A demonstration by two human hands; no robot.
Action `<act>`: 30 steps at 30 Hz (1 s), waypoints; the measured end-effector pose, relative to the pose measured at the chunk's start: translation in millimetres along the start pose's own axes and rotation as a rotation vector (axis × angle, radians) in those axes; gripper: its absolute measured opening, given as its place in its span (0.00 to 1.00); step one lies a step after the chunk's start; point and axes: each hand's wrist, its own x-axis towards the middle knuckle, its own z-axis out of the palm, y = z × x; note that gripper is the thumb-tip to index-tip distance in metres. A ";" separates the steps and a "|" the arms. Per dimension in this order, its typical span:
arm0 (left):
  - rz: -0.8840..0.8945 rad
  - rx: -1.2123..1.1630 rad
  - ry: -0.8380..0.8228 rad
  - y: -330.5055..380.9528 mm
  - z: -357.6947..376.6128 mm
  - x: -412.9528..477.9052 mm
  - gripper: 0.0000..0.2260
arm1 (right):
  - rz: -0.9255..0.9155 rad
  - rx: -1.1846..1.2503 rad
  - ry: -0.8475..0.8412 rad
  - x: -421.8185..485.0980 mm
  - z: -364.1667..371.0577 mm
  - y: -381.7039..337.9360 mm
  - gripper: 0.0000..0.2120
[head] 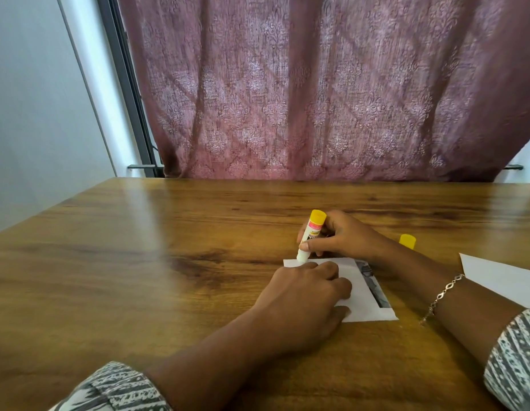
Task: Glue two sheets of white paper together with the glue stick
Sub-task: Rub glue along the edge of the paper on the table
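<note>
Wooden table [139, 247]; patterned maroon curtain [317, 99] behind far edge; pale wall [35, 114] left; bracelet [441, 296] on wrist.

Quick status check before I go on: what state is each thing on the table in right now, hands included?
glue stick: uncapped, held tilted, tip down at the sheet's far edge
yellow cap: off, standing on the table behind the right wrist
white sheet: flat, pinned by the left hand
second sheet: lying aside at right, untouched
right hand: closed around the glue stick
left hand: pressing palm down on the sheet
</note>
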 end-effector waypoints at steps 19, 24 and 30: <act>-0.024 -0.029 -0.006 -0.6 0.2 -0.5 0.16 | 0.045 0.006 0.007 -16.0 -22.1 10.0 0.09; -0.037 -0.038 -0.020 -1.3 1.5 0.4 0.17 | 0.094 0.034 0.017 -21.4 -29.6 14.3 0.08; -0.040 -0.033 -0.016 -1.1 1.9 0.1 0.17 | 0.132 -0.007 -0.003 -24.3 -42.8 21.4 0.09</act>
